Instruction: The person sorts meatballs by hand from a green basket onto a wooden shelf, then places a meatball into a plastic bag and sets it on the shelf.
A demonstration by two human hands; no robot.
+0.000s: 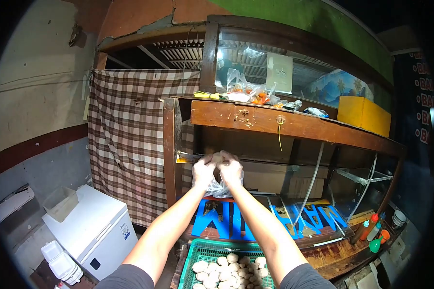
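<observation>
Plastic bag (219, 191) in grip of left hand (204, 170) and right hand (231, 170), wooden stall (260, 115), plaid curtain (125, 120)

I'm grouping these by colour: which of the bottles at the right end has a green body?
The one lowest in the view: the green bottle, with an orange top. The other bottles look red or pale.

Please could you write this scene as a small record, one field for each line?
Left hand: gripping a clear plastic bag
Right hand: gripping the same bag, close beside the left
Below the forearms: green basket holding pale, roundish pieces
Left side: white chest appliance; plaid cloth hanging behind it
Upper shelf: yellow box near the right end
Unclear: what the bag contains, if anything
</observation>
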